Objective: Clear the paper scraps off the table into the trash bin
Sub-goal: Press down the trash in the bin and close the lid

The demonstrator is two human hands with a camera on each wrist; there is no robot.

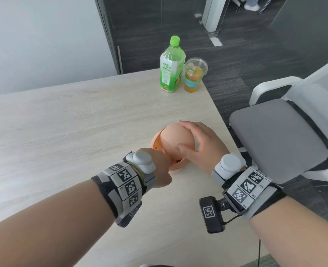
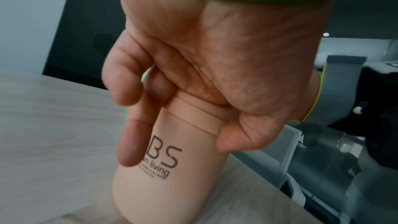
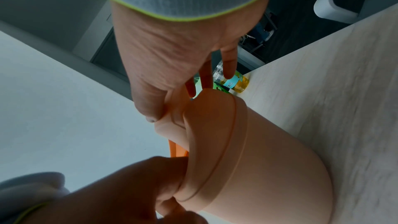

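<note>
A small peach trash bin (image 1: 155, 140) with a domed swing lid (image 1: 173, 138) stands on the light wooden table (image 1: 63, 132) near its right edge. My left hand (image 2: 178, 142) grips the bin's near rim, thumb on one side and fingers on the other, over the printed wall of the bin (image 2: 150, 193). My right hand (image 1: 184, 135) curls over the lid, fingers across the top and thumb on the near side; the lid sits tilted in the opening. In the right wrist view my thumb pinches the lid's edge (image 3: 170, 118). No paper scraps show on the tabletop.
A green-capped bottle (image 1: 171, 66) and a clear cup of orange drink (image 1: 194, 76) stand at the table's far right corner. A grey and white office chair (image 1: 278, 139) sits just right of the table edge. Dark carpet lies beyond.
</note>
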